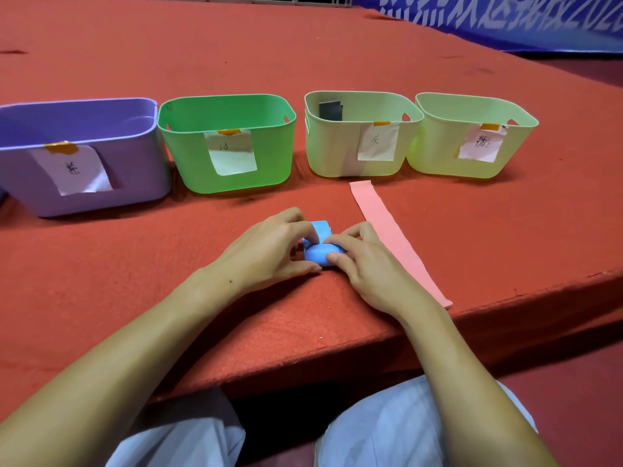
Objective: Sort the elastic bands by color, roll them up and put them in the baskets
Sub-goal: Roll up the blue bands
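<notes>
A blue elastic band [318, 251], mostly rolled up, lies on the red carpeted platform near its front edge. My left hand [269, 247] pinches its left side and my right hand [364, 264] pinches its right side, fingers curled over the roll. A pink band [391, 230] lies flat and stretched out just right of my right hand. Behind stand a purple basket [20, 176], a green basket [269, 156], and two pale green baskets [323, 153] [519, 143], each with a paper label. A grey band [330, 109] sits inside the third basket.
The platform's front edge [337, 358] drops off just before my knees [387, 426]. A blue banner [505, 18] runs along the far right. Red carpet [236, 45] stretches behind the baskets.
</notes>
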Available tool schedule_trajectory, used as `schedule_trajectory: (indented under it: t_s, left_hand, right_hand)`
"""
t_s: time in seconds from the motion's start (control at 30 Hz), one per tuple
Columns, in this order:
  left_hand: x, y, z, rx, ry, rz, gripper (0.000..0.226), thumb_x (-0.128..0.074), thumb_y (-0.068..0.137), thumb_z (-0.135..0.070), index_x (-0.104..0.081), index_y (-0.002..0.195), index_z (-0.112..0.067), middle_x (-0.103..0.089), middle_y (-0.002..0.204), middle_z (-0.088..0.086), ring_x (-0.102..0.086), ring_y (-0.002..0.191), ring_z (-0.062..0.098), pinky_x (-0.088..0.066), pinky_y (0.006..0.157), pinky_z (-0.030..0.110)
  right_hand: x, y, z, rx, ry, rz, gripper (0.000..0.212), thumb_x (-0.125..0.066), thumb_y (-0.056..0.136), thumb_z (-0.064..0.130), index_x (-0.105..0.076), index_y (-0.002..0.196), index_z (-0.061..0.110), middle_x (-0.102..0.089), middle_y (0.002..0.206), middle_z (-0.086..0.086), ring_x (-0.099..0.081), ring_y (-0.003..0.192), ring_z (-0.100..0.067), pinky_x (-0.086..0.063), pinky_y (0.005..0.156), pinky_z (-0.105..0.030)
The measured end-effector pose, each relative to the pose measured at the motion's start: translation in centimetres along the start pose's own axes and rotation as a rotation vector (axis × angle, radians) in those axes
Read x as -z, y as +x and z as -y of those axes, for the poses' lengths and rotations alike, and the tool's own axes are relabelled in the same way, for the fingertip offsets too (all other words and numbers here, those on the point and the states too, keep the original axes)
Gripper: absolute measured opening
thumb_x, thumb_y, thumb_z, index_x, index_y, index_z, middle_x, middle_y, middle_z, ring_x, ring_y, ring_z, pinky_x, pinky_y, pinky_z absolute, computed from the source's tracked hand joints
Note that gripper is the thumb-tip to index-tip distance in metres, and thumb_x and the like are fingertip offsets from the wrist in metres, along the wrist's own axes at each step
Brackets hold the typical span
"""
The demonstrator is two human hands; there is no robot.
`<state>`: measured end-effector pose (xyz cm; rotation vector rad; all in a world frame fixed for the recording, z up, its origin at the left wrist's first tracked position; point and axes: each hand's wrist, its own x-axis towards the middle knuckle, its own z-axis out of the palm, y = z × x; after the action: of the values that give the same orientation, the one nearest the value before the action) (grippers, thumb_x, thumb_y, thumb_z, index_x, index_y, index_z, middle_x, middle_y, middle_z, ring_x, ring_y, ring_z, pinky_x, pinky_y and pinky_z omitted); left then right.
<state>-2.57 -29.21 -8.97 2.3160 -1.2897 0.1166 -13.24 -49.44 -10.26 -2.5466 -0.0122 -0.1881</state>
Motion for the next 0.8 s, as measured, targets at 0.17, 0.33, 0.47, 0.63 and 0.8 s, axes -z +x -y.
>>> schedule_trajectory:
  t_s: [0.17,0.33,0.47,0.63,0.8]
  left_hand:
    - [0.2,0.3,0.2,0.028,-0.086,-0.002,0.043,-0.086,0.084,-0.043,-0.065,0.116,-0.024,-0.064,0.096,-0.012,-0.058,0.075,0.001,-0.051,0.070,0.034]
    - [-0.6,-0.1,-0.1,0.076,-0.050,-0.057,0.029,-0.076,0.089,-0.044,-0.067,0.112,-0.028,-0.068,0.098,-0.011,-0.055,0.071,0.007,-0.051,0.069,0.036]
    - [-0.6,0.2,-0.2,0.142,0.003,-0.029,0.027,-0.069,0.093,-0.046,-0.068,0.115,-0.032,-0.069,0.104,-0.010,-0.059,0.083,0.017,-0.054,0.074,0.040]
    - [-0.9,0.6,-0.4,0.193,0.082,-0.020,0.025,-0.066,0.097,-0.045,-0.065,0.119,-0.032,-0.063,0.111,-0.008,-0.062,0.094,0.023,-0.047,0.073,0.038]
    - [-1.1,0.4,-1.0,0.179,0.041,-0.049,0.028,-0.060,0.103,-0.041,-0.059,0.129,-0.033,-0.056,0.125,-0.011,-0.062,0.095,0.017,-0.045,0.074,0.036]
  right_hand:
    - [-0.1,0.3,0.2,-0.020,0.009,-0.005,0.033,-0.052,0.108,0.032,-0.062,0.139,0.024,-0.052,0.121,0.003,-0.056,0.110,-0.015,-0.044,0.102,-0.037]
    - [-0.2,0.1,0.5,0.007,0.053,-0.097,0.024,-0.057,0.105,0.031,-0.058,0.129,0.031,-0.057,0.119,0.006,-0.057,0.100,-0.008,-0.049,0.096,-0.036]
    - [-0.3,0.1,0.5,-0.022,0.038,-0.080,0.037,-0.064,0.097,0.028,-0.057,0.133,0.031,-0.042,0.129,0.009,-0.061,0.090,-0.009,-0.052,0.095,-0.038]
    - [-0.5,0.5,0.7,-0.010,-0.005,-0.096,0.043,-0.070,0.093,0.025,-0.058,0.135,0.026,-0.041,0.129,0.011,-0.059,0.091,-0.010,-0.053,0.091,-0.040]
    - [-0.5,1.2,0.5,-0.007,0.010,-0.098,0.040,-0.069,0.097,0.023,-0.061,0.137,0.026,-0.049,0.121,0.011,-0.058,0.094,-0.010,-0.051,0.093,-0.043]
